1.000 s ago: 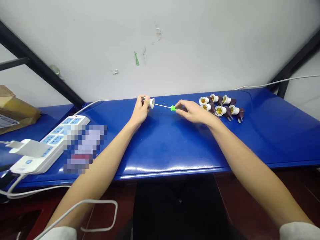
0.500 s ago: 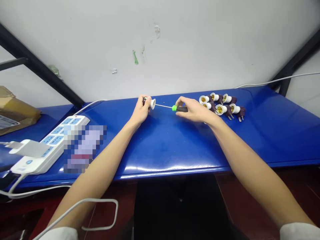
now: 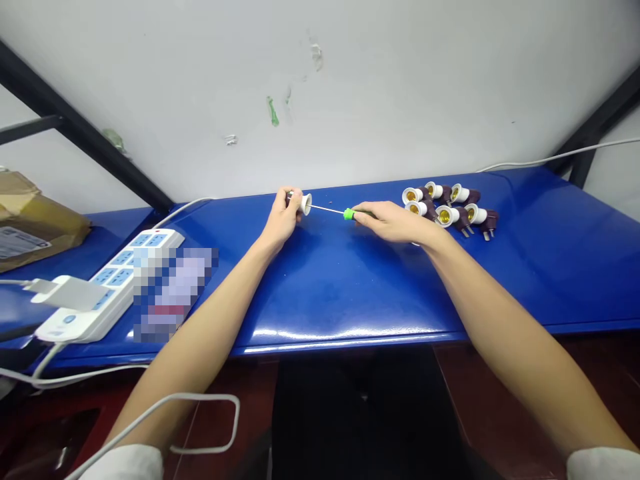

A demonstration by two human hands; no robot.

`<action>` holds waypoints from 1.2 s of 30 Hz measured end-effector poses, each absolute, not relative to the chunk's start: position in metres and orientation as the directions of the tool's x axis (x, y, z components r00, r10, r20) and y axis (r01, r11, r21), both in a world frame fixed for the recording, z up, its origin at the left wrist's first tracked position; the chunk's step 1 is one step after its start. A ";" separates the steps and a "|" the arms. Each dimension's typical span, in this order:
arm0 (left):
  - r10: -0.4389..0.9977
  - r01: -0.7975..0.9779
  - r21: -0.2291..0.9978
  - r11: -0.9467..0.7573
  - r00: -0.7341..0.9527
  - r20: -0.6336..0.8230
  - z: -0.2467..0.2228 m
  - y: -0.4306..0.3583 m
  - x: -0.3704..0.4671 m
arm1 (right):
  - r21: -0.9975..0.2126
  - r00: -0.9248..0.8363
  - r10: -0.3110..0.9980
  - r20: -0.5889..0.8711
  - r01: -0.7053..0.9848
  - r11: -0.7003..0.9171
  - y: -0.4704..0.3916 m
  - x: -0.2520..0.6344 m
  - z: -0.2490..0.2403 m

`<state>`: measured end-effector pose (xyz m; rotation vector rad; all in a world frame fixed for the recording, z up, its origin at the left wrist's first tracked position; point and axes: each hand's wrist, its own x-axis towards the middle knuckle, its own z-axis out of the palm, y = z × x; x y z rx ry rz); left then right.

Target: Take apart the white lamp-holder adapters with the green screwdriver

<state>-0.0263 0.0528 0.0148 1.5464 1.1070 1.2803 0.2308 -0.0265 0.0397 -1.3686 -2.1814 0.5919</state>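
My left hand [image 3: 283, 217] is closed around a lamp socket [image 3: 307, 204] with a white flared rim and a dark body, its mouth facing right. A screwdriver [image 3: 327, 209] with a thin metal shaft and a green and black handle runs level from the socket's mouth to my right hand [image 3: 387, 220], whose fingers are wrapped around the handle. The shaft's tip is hidden inside the socket. Just right of my right hand, several similar sockets [image 3: 447, 215] with white rims, brassy insides and dark plug bodies lie in a group on the blue table [image 3: 350, 287].
A white power strip [image 3: 113, 283] with a white charger [image 3: 75, 293] plugged in lies at the left, beside a blurred flat object [image 3: 177, 293]. A cardboard box [image 3: 40, 220] sits at the far left. A white cable [image 3: 237, 420] loops over my left forearm.
The fingers of my right hand have turned and closed further over the screwdriver handle, covering more of its black part. The view has shifted slightly. My left hand still holds the socket.
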 end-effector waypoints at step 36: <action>0.970 0.069 0.970 -0.232 0.085 0.226 0.016 0.053 -0.024 | -0.628 -0.339 0.938 0.079 0.713 0.311 -0.032 0.230 0.050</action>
